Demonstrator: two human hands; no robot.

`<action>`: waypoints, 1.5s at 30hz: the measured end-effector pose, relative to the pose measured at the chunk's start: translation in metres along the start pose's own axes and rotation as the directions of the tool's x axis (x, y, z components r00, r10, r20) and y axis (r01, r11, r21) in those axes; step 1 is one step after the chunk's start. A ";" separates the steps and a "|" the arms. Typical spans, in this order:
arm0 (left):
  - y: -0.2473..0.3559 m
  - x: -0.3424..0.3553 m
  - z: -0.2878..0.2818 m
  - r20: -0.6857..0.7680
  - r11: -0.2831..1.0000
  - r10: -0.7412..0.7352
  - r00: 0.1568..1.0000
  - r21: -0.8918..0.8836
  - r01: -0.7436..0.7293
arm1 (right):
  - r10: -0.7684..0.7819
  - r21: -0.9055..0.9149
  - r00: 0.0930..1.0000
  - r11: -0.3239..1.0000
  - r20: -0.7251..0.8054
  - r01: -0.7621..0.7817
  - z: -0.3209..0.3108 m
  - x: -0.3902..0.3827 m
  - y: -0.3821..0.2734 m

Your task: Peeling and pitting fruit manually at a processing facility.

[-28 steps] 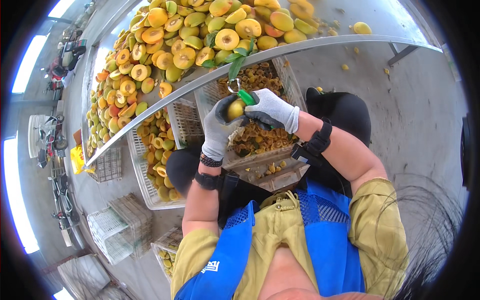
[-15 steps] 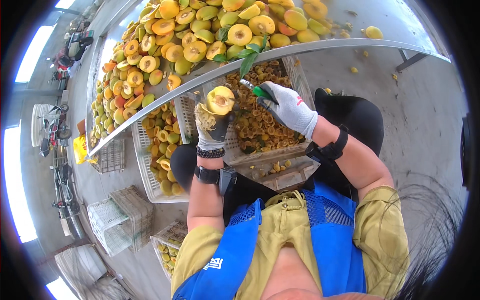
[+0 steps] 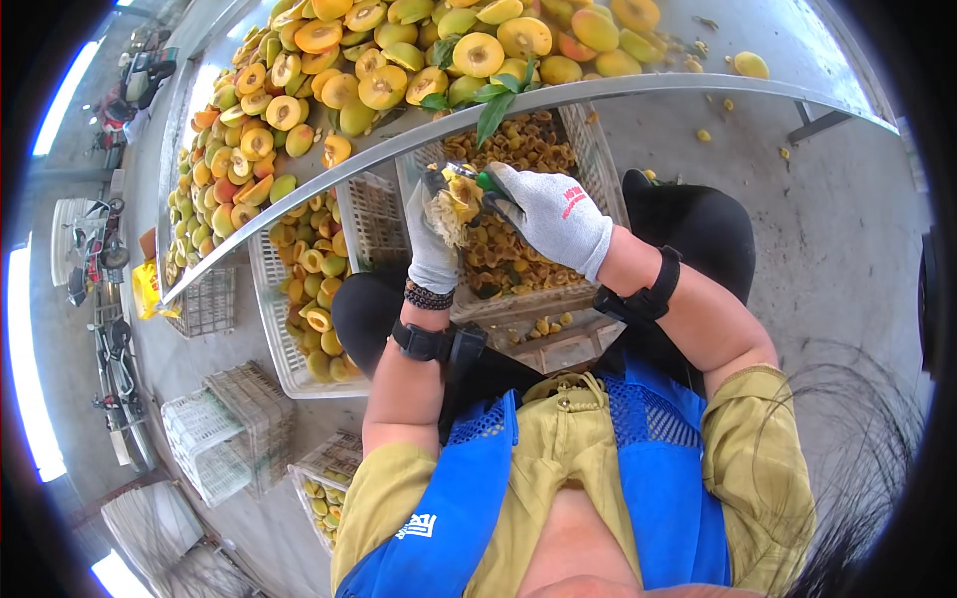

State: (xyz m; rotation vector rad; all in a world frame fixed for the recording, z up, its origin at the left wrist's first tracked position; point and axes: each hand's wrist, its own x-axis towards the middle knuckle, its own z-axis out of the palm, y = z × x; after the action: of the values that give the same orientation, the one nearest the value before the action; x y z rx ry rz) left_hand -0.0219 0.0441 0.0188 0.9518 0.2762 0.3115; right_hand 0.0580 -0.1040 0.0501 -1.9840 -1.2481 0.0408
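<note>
My left hand point(image 3: 431, 247), in a grey-white glove with a frayed pale patch, is closed around a yellow-fleshed peach half point(image 3: 461, 202). My right hand point(image 3: 558, 221), gloved too, grips a small pitting tool by its green handle point(image 3: 487, 181). The tool's metal end meets the fruit near the left fingertips; the exact contact is hidden. Below both hands stands a pale plastic crate point(image 3: 596, 169) holding many scooped-out brown-orange pieces. Halved peaches point(image 3: 382, 88) with pitted centres are heaped on the metal table beyond.
The table's metal rim point(image 3: 349, 169) curves across in front of me. A white crate of fruit halves point(image 3: 274, 344) stands left of my knee, with stacked crates point(image 3: 224, 439) farther left. Green leaves point(image 3: 491, 115) hang over the rim. Motorbikes point(image 3: 120, 379) are parked at far left.
My hands have come together: the tool, apart from the fruit before, now meets it. The peach half has turned, so its cut face no longer points up at me.
</note>
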 end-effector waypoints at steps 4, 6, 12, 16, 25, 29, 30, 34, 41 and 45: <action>-0.001 -0.002 0.001 0.005 0.981 -0.078 0.997 -0.179 0.078 | 0.005 0.013 0.997 1.000 0.074 -0.006 -0.004 0.001 -0.002; 0.000 0.000 0.000 0.047 0.967 -0.093 0.995 -0.235 0.102 | 0.011 0.030 0.996 0.999 0.089 -0.014 -0.004 0.000 -0.002; -0.009 0.002 -0.016 0.055 0.996 -0.084 0.995 0.006 0.084 | -0.013 0.018 0.988 1.000 0.151 0.011 -0.008 0.002 0.002; -0.009 0.000 -0.020 0.245 0.865 -0.166 0.955 -0.429 0.260 | -0.006 0.068 0.965 0.998 0.262 -0.013 -0.011 0.000 0.004; -0.005 -0.003 -0.011 0.135 0.928 -0.369 0.919 0.011 0.371 | -0.039 0.145 0.914 0.989 0.403 -0.021 -0.022 -0.010 0.009; -0.002 0.003 -0.009 0.151 0.817 -0.471 0.869 -0.297 0.494 | 0.023 0.142 0.940 0.987 0.339 -0.075 -0.017 -0.013 0.011; -0.003 0.001 -0.002 -0.010 0.821 -0.493 0.870 -0.338 0.461 | 0.023 0.181 0.954 0.980 0.298 -0.080 -0.013 -0.014 0.015; -0.011 -0.002 -0.001 -0.146 0.928 -0.373 0.916 -0.085 0.364 | 0.030 0.197 0.946 0.976 0.323 -0.098 -0.014 -0.013 0.015; 0.005 -0.002 -0.001 0.047 0.821 -0.518 0.854 -0.251 0.512 | 0.034 0.228 0.954 0.968 0.299 -0.106 -0.007 -0.019 0.018; -0.002 -0.004 0.018 -0.130 0.957 -0.289 0.948 -0.049 0.285 | 0.034 0.091 0.988 0.995 0.150 -0.048 -0.001 -0.014 0.022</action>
State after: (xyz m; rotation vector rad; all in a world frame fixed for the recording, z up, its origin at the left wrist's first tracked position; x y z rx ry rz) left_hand -0.0184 0.0282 0.0269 0.8484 0.5284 0.1115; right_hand 0.0681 -0.1203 0.0322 -1.9528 -1.2750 0.2679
